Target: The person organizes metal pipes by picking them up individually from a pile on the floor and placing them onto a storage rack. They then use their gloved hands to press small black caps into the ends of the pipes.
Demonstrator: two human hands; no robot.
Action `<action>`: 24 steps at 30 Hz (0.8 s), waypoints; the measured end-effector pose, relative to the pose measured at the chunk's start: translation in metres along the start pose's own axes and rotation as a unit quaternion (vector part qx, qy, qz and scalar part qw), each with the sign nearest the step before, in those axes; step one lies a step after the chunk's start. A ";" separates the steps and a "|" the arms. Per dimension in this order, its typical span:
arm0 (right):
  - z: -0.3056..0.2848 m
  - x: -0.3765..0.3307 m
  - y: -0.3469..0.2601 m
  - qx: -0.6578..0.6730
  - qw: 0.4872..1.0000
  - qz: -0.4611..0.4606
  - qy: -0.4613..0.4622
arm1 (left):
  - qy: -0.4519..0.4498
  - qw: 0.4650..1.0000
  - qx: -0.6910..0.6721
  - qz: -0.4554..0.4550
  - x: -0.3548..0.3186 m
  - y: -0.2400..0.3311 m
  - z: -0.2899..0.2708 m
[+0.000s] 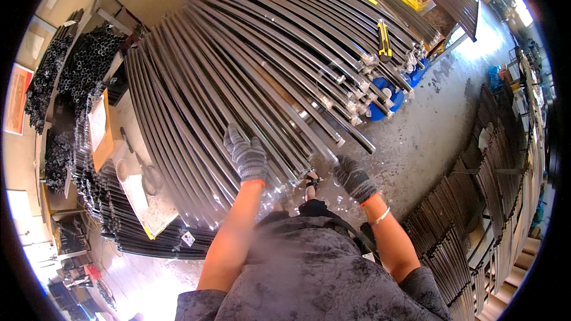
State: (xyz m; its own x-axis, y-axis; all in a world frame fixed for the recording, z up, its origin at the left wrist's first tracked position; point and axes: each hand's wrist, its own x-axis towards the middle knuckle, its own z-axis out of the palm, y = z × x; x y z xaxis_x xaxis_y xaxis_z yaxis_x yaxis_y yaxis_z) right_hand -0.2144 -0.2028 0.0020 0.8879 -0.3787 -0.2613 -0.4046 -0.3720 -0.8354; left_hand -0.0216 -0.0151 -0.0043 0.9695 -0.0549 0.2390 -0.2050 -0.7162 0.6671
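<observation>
A wide layer of long, dark metal tubes fans out in front of me, many with clear plastic wrap on their near ends. My left hand, in a grey striped knit glove, rests on the tubes with its fingers stretched out. At the near end of one metal tube, my right hand, gloved alike, has its fingers closed at the tip. The fingertips there are partly hidden. A yellow-and-black utility knife lies on the tubes at the far right.
Left of the tubes, a table carries scissors, papers and a clipboard. Racked bundles of tubes stand behind it. Blue round objects sit under the right-hand tube ends. More dark tubes lie stacked at the lower right.
</observation>
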 end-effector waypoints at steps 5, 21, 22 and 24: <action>0.026 -0.048 -0.041 0.154 0.987 -0.050 -0.001 | -0.031 0.934 -0.344 -0.092 -0.003 0.043 0.007; 0.020 -0.038 -0.075 0.010 0.974 -0.219 -0.049 | -0.091 0.848 -0.521 -0.032 0.032 0.154 -0.063; 0.010 -0.039 -0.093 -0.085 0.943 -0.320 0.017 | -0.075 0.856 -0.508 -0.052 0.047 0.148 -0.068; 0.005 -0.047 -0.071 -0.137 0.954 -0.263 -0.049 | -0.031 0.860 -0.503 -0.084 0.081 0.127 -0.084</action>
State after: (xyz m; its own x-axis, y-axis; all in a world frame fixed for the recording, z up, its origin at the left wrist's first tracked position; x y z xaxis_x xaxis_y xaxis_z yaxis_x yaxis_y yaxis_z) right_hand -0.2260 -0.1549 0.0712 0.9945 -0.0030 0.1043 0.0722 -0.7015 -0.7090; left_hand 0.0198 -0.0520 0.1597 0.9957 -0.0683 0.0633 -0.0448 0.2452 0.9684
